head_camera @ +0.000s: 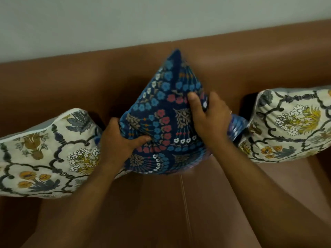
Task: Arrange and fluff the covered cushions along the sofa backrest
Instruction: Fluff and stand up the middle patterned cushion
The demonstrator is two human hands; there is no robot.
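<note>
Two bare forearms reach in from the bottom edge over the brown leather sofa seat (pixel 179 203), where a seam runs down the middle. A person's left hand (pixel 121 138) clasps the lower left edge of a dark blue floral cushion (pixel 161 119), thumb pressed onto its front face and the remaining fingers curled out of sight behind it. The right hand (pixel 209 115) clamps the cushion's right side, thumb on the front, fingers (pixel 219 100) wrapped over the edge. The blue cushion stands on one corner at the centre of the sofa, its top corner pointing up against the backrest (pixel 232 68), its bottom resting on the seat. A cream floral cushion (pixel 44 154) lies just beside it on the left, touching the left wrist. A matching cream cushion (pixel 290 126) leans against the backrest on the right, near the right hand. A pale wall (pixel 125 18) rises behind the sofa.
</note>
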